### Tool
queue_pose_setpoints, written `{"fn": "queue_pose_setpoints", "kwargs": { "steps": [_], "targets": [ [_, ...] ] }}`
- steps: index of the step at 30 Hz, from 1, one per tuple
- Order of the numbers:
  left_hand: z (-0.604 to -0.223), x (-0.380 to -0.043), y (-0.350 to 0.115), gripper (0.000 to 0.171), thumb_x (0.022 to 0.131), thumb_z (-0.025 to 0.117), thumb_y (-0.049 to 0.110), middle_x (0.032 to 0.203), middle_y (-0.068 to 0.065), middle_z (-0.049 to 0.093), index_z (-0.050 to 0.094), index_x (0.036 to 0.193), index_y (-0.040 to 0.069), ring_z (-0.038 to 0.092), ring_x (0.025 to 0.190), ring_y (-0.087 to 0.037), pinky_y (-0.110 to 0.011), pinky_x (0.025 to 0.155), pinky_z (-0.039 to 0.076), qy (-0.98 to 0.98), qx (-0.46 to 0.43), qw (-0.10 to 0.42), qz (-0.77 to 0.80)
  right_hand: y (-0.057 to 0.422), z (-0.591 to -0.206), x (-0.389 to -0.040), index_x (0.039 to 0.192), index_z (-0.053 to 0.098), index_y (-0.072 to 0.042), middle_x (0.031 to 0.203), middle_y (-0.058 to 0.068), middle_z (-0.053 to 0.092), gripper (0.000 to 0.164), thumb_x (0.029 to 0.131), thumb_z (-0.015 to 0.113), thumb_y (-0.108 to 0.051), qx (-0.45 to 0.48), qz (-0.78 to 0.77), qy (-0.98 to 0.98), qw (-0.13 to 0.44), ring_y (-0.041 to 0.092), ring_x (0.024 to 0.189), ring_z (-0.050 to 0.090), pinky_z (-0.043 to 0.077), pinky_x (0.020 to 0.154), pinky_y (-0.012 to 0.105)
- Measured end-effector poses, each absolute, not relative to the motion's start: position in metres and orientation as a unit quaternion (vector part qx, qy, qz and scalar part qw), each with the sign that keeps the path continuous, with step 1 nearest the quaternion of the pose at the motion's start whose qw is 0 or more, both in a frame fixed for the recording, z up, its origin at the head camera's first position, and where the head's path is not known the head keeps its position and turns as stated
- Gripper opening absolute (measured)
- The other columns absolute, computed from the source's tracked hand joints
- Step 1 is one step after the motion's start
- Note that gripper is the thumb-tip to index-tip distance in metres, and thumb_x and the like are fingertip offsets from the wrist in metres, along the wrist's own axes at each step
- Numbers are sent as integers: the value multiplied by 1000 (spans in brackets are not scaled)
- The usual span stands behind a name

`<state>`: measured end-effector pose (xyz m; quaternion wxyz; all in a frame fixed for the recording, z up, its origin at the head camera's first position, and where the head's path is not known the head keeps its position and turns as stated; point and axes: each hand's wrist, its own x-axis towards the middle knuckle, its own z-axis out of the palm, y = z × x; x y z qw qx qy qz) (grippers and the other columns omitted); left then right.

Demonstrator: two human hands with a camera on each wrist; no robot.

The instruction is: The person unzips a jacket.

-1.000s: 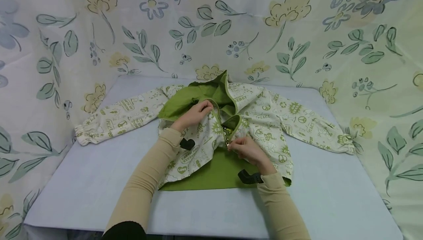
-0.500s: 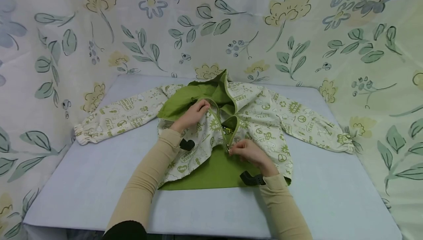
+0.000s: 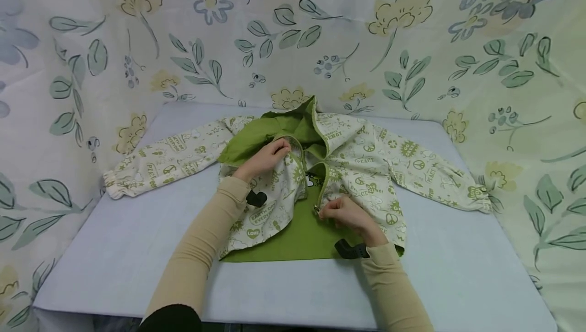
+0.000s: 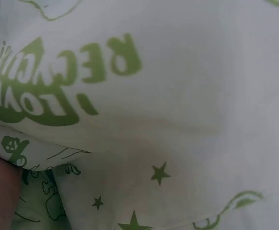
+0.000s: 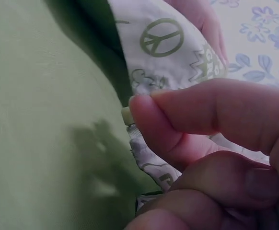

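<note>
A white jacket (image 3: 361,141) with green print and a plain green lining (image 3: 299,230) lies with its front parted, sleeves spread to both sides. High on the left front panel, my left hand (image 3: 265,159) grips the zipper edge near the collar. My right hand (image 3: 348,215) pinches the zip pull (image 3: 317,209) at the lower end of the right zipper edge. In the right wrist view a small pale tab (image 5: 126,116) shows beside the pinched fingertips (image 5: 146,108). Printed fabric (image 4: 178,96) fills the left wrist view; the left fingers' hold is mostly hidden there.
A white-covered table (image 3: 123,255) bears the jacket, its front edge running below the forearms. A floral cloth (image 3: 293,32) hangs behind and at both sides. Black straps (image 3: 351,249) circle the wrists.
My right hand has shifted slightly down and right with the zip pull. The lower front edges have come apart, widening the gap over the green lining. The left hand has hardly moved.
</note>
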<state>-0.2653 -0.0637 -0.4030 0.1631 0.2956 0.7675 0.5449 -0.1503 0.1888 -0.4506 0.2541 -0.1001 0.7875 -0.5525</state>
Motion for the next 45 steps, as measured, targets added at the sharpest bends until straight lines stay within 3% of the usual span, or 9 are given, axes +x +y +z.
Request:
{"fn": "queue_pose_setpoints", "kwargs": {
  "steps": [5, 16, 23, 32, 38, 45],
  "targets": [
    [-417, -273, -63, 21, 94, 35, 23, 87, -11, 41, 47, 102, 7, 36, 70, -21, -33, 63, 33, 795, 296, 166, 503, 190, -448, -149, 78, 64, 8, 85, 13, 62, 24, 85, 53, -13, -122, -540, 789, 266, 11, 48, 38, 33, 42, 21],
    [-423, -274, -59, 20, 93, 40, 21, 87, -4, 50, 53, 102, 10, 45, 66, -18, -30, 60, 40, 844, 336, 157, 387, 190, -447, -144, 74, 67, 0, 72, 9, 62, 19, 81, 59, -14, -150, -490, 798, 317, 7, 39, 30, 29, 38, 20],
    [-432, -274, -52, 17, 93, 40, 19, 87, -2, 48, 54, 97, 9, 44, 71, -15, -30, 63, 39, 870, 360, 120, 316, 186, -444, -142, 73, 69, -6, 68, 2, 62, 17, 83, 58, -14, -198, -411, 841, 293, 6, 42, 31, 27, 40, 19],
    [-433, -266, -49, 26, 92, 43, 20, 102, -3, 47, 53, 110, 5, 48, 87, -11, -25, 71, 43, 864, 353, 109, 343, 180, -440, -140, 66, 68, -9, 58, 1, 59, 21, 82, 58, -18, -208, -356, 868, 275, 7, 38, 24, 24, 39, 21],
    [-434, -260, -47, 35, 90, 47, 26, 113, -3, 46, 48, 120, 8, 47, 98, -12, -25, 78, 42, 859, 366, 76, 351, 180, -438, -138, 65, 67, -9, 56, 1, 58, 20, 81, 57, -15, -200, -350, 871, 279, 7, 37, 25, 25, 38, 22],
    [-431, -249, -49, 44, 90, 46, 31, 126, -5, 37, 40, 128, 9, 45, 104, -14, -29, 84, 40, 855, 387, 50, 341, 192, -425, -131, 58, 58, -7, 47, -7, 38, 28, 82, 59, -21, -243, -369, 851, 283, 6, 39, 27, 26, 38, 20]
  ]
}}
